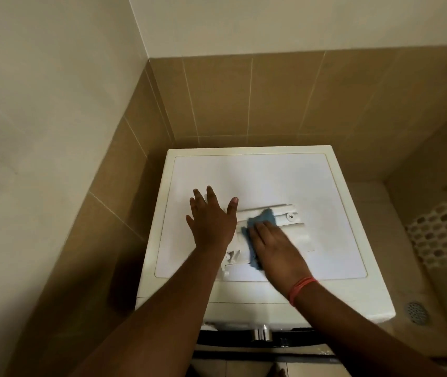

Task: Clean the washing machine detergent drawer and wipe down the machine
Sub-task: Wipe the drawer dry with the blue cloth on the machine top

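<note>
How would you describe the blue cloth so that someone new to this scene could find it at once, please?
Start at the white washing machine in the tiled corner; the pulled-out detergent drawer lies on its top. The blue cloth sits on that drawer under the right hand, beside the flat left hand. It is the only blue thing among white surfaces.

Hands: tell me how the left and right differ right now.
The left hand lies flat with fingers spread, pressing the white drawer bare; the right hand presses a blue cloth onto it. The right wrist wears a red band; the left wears none. Both rest on the drawer atop the machine.
</note>
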Demonstrator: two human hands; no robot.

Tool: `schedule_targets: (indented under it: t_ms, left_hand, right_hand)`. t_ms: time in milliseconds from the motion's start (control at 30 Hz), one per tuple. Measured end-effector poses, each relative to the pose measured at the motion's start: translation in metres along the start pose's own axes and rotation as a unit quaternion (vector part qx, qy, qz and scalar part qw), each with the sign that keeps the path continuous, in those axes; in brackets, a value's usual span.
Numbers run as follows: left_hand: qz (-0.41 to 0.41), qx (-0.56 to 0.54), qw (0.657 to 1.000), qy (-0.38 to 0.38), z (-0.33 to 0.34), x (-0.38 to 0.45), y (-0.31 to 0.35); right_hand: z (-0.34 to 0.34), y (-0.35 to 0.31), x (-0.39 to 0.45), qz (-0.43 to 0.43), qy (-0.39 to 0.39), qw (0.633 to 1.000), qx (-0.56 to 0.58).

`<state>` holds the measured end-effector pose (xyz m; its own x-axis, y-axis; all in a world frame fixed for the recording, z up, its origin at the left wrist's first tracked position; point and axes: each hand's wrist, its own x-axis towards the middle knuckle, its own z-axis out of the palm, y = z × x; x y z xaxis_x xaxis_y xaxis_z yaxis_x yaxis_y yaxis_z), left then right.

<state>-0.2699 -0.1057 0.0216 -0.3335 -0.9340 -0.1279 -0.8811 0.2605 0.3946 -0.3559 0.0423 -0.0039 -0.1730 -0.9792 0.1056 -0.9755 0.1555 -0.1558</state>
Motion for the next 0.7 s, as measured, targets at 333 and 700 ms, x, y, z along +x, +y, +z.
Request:
schedule_targets:
  t_ms: [333,700]
  left_hand:
    - [0.002,-0.010,1.000,-0.007,0.000,0.001,-0.001]
    - [-0.003,-0.020,1.000,-0.006,0.001,0.002,-0.001]
  right_hand:
    - [0.002,0.027,-0.024,0.056,-0.006,0.998,-0.033]
    - [0.011,-0.022,-0.004,0.016,0.003,1.000,0.020]
